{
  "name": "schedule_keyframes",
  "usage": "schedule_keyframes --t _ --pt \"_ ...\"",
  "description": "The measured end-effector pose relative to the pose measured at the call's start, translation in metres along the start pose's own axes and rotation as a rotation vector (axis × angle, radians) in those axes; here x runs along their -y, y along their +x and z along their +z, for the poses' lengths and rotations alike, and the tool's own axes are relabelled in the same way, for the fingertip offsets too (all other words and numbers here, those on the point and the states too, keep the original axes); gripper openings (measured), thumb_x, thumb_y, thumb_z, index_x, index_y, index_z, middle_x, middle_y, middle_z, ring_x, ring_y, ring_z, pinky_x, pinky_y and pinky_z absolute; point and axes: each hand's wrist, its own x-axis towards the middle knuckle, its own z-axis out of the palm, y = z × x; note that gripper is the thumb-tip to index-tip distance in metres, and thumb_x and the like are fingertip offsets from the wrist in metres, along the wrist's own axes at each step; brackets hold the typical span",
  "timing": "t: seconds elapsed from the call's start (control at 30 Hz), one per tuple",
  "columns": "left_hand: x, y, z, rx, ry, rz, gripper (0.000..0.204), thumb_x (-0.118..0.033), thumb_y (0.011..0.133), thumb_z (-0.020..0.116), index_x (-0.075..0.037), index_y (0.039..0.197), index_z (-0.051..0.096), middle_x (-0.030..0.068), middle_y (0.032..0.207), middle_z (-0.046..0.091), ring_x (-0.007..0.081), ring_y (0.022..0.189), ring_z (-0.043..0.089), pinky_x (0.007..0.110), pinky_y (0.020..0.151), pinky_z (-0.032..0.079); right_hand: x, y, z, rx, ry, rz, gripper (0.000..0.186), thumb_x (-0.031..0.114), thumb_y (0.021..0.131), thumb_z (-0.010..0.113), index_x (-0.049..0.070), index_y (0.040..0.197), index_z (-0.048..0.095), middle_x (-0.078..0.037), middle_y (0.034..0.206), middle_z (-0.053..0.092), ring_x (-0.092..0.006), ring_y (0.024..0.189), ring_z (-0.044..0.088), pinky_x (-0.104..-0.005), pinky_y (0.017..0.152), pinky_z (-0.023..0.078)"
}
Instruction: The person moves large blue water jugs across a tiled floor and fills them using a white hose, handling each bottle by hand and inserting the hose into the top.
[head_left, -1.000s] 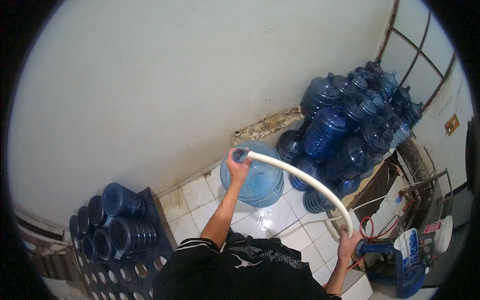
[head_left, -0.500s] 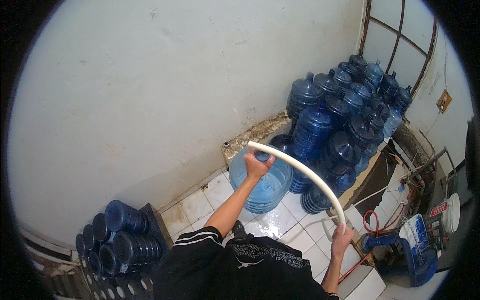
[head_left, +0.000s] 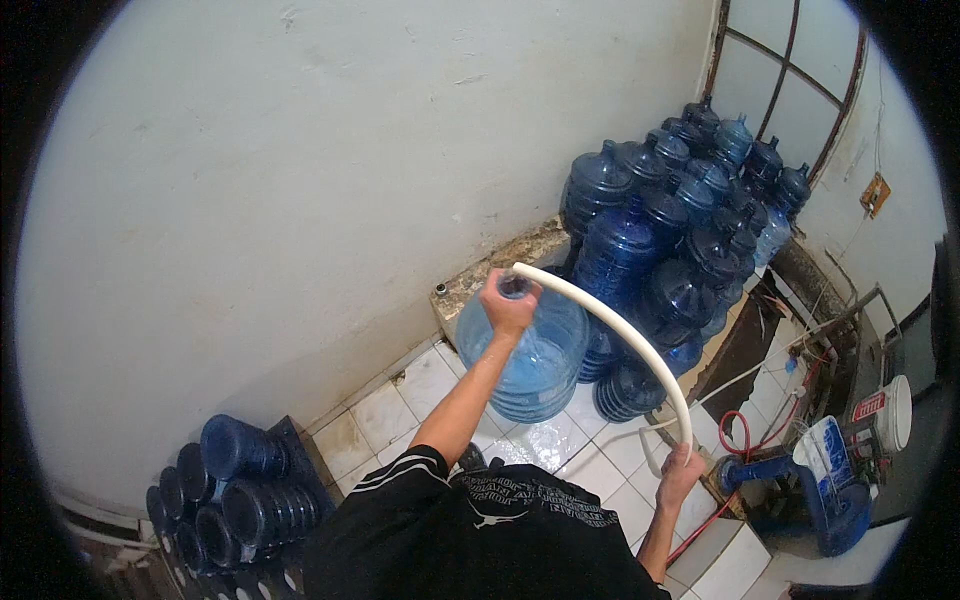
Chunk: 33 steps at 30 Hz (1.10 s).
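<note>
A large light-blue water jug (head_left: 535, 372) stands upright on the wet tiles in front of me. My left hand (head_left: 508, 308) is closed around its neck, with the round mouth showing between thumb and fingers. In my right hand (head_left: 679, 474), lower right, I grip a cream-coloured hose (head_left: 630, 343). The hose arches up and over to the left, and its free end lies close to the far side of the jug's mouth, by my left fingertips. Whether the end touches the rim I cannot tell.
Many dark-blue jugs (head_left: 620, 245) crowd the right of the jug, some stacked. More jugs lie sideways on a rack (head_left: 310, 460) at lower left. A worn ledge (head_left: 500, 262) runs along the wall. A red hose (head_left: 735, 430) and white bucket (head_left: 893, 412) are at right.
The hose's free end has shifted from the left of the jug's mouth to its far side. My left hand stays on the neck, and the view has tilted slightly.
</note>
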Motion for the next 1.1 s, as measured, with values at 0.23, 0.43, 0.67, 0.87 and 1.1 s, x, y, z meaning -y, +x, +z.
schedule_keyframes --t 0.23,0.43,0.67,0.87,1.1 --pt "0.030 0.071 -0.041 -0.343 -0.306 -0.312 0.011 -0.003 0.060 0.064 -0.002 0.068 0.056 0.0034 0.063 0.056 0.0131 0.059 0.051 0.027 0.056 0.041 -0.012 -0.015 -0.008 -0.044 0.078 0.030 0.052 0.047 0.086 0.048 0.009 0.052 0.035 0.004 0.048 0.033 -0.0060 0.043 0.031 -0.0243 0.038 0.021" --pt "0.033 0.097 -0.096 -0.537 -0.555 -0.476 0.010 -0.001 0.060 0.060 -0.002 0.068 0.054 0.0043 0.064 0.054 0.0155 0.060 0.051 0.027 0.054 0.040 -0.021 -0.014 -0.005 -0.081 0.134 0.067 0.051 0.045 0.087 0.046 0.009 0.053 0.036 0.003 0.048 0.035 -0.0059 0.042 0.031 -0.0237 0.037 0.022" --pt "0.014 0.096 -0.110 -0.533 -0.698 -0.498 0.002 -0.003 0.062 0.056 -0.003 0.062 0.054 0.0050 0.065 0.054 0.0161 0.063 0.051 0.028 0.057 0.041 -0.024 0.037 0.030 -0.076 0.143 0.041 0.048 0.042 0.089 0.045 0.010 0.054 0.036 0.004 0.047 0.033 -0.0050 0.039 0.028 -0.0229 0.036 0.021" --pt "-0.010 0.110 -0.116 -0.591 -0.660 -0.485 0.005 -0.004 0.062 0.056 -0.004 0.058 0.052 0.0020 0.064 0.051 0.0144 0.061 0.047 0.027 0.056 0.038 -0.027 0.025 0.023 -0.176 0.231 0.144 0.047 0.040 0.089 0.046 0.013 0.053 0.034 0.005 0.045 0.030 -0.0044 0.036 0.027 -0.0224 0.033 0.020" --pt "-0.032 0.119 -0.114 -0.653 -0.656 -0.488 0.007 -0.004 0.060 0.058 -0.004 0.057 0.051 0.0016 0.064 0.048 0.0138 0.061 0.045 0.028 0.056 0.037 -0.046 -0.013 -0.008 -0.226 0.298 0.199 0.048 0.041 0.089 0.046 0.014 0.052 0.031 0.005 0.044 0.029 -0.0043 0.035 0.026 -0.0221 0.032 0.018"
